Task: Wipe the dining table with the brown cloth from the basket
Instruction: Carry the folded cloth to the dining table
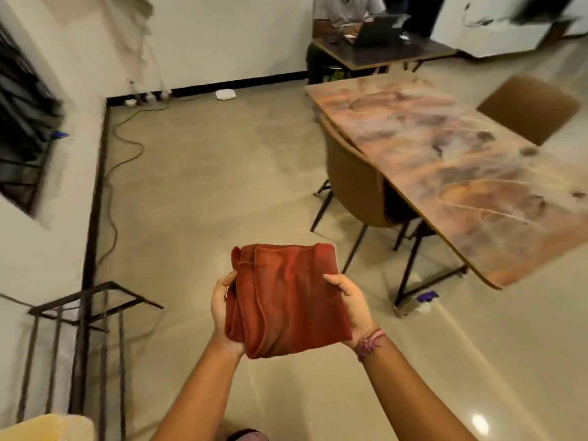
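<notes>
What we cannot fully see

Our left hand has its fingers tucked under the brown cloth; the dining table runs off the right edge; the seated person is cut at the top; 1 yellow object at bottom left is cropped; the window is motion-blurred.

Brown cloth soft plush fabric, matt, velvety nap with stitched hems; dining table surface smooth marble-look top, orange-brown veined, slight sheen, on thin black metal legs; chair tan smooth upholstery, leather-like; floor glossy beige tile; rack dark metal bars.
</notes>
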Demonstrator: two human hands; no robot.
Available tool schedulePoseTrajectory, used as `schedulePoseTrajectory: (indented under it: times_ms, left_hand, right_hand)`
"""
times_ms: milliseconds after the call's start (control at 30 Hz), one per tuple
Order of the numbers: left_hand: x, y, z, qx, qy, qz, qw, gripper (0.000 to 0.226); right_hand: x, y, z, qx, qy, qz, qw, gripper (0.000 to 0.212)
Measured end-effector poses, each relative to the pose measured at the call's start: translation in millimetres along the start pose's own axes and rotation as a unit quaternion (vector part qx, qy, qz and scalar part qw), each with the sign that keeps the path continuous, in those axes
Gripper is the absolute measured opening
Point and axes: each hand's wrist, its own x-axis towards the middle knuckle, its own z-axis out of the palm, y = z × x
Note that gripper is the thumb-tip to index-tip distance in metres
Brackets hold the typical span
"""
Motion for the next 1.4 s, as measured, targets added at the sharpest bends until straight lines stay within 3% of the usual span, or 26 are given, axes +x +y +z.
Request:
schedulePoseTrajectory:
  times_ms: [167, 333, 500, 633, 833, 967, 1100, 1267, 1400]
  left_hand:
    - [-11.8, -100.1, 58.3, 0.141, -0.043, -0.117, 0.982, 0.038]
    - [-22.7, -196.6, 116.4, 0.269, -0.097, -0.199, 0.937, 0.044]
    - [-24.5, -263.6, 155.8, 0.534, -0.152, -0.065, 0.829, 0.06]
    - [-4.7, -296.8, 169.9, 0.683, -0.167, -0.011, 0.711, 0.075]
    - [42.8, -343.6, 182.7, 0.74, -0.186, 0.042, 0.645, 0.073]
    - [75.5, -372.1, 204.7, 0.806, -0.161, 0.051, 0.567, 0.07]
    - [114.9, -387.6, 230.9, 0.833, -0.169, 0.027, 0.526, 0.062]
    - [150.4, -402.3, 257.2, 0.86, -0.193, 0.059, 0.468, 0.064]
    - [168.8, -412.6, 274.0, 0.866, -0.208, 0.063, 0.45, 0.066]
  right_hand:
    - [-58.1, -20.9, -75.3, 0.01, 0.051, -0.038, 0.998, 0.034]
    - [-98.4, -30.0, -129.3, 0.039, 0.118, -0.096, 0.988, 0.036]
    - [-111.1, -40.5, -164.0, 0.106, 0.125, -0.16, 0.973, 0.04]
    - [-104.4, -56.0, -188.8, 0.169, 0.131, -0.191, 0.958, 0.04]
    - [-88.6, -100.0, -223.6, 0.232, 0.108, -0.198, 0.946, 0.048]
    - [-79.0, -138.8, -242.3, 0.254, 0.126, -0.172, 0.944, 0.052]
    - [-60.2, -176.5, -264.5, 0.27, 0.132, -0.166, 0.939, 0.054]
    - [-35.7, -209.9, -291.5, 0.262, 0.135, -0.186, 0.937, 0.054]
    - [-21.4, -228.0, -316.3, 0.284, 0.143, -0.187, 0.929, 0.05]
